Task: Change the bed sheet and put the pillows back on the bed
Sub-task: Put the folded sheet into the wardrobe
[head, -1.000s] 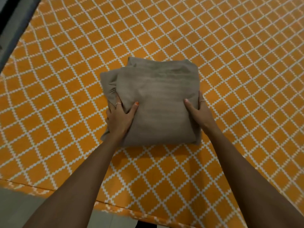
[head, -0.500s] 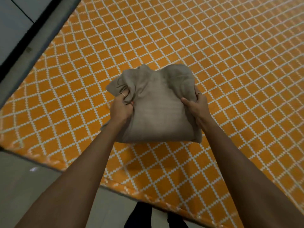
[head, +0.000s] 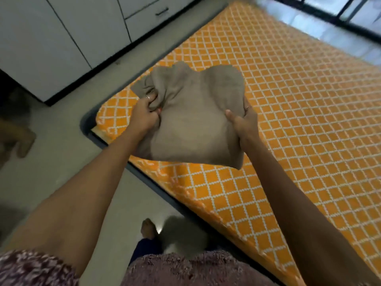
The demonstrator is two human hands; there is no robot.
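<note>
Low bed (head: 299, 124) on a dark frame, orange sheet (head: 268, 96) with white diamond lattice spread flat over it — grey floor (head: 68, 124) beside, bare foot (head: 147, 229) on it

A folded cloth (head: 191, 118) hangs above the near left corner of the bed (head: 299, 124), held between the left hand (head: 143, 116) at its left edge and the right hand (head: 244, 122) at its right edge. Left of the bed runs a strip of floor (head: 68, 122), with cabinets (head: 68, 32) behind it. What looks like a window frame (head: 348, 13) stands beyond the bed's far end, and a bare foot (head: 148, 229) rests on the floor just before the bed's near edge.

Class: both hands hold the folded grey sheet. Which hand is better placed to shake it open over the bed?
Probably the right hand: it holds the sheet over the bed; the left hand grips bunched cloth near the bed's corner.
</note>
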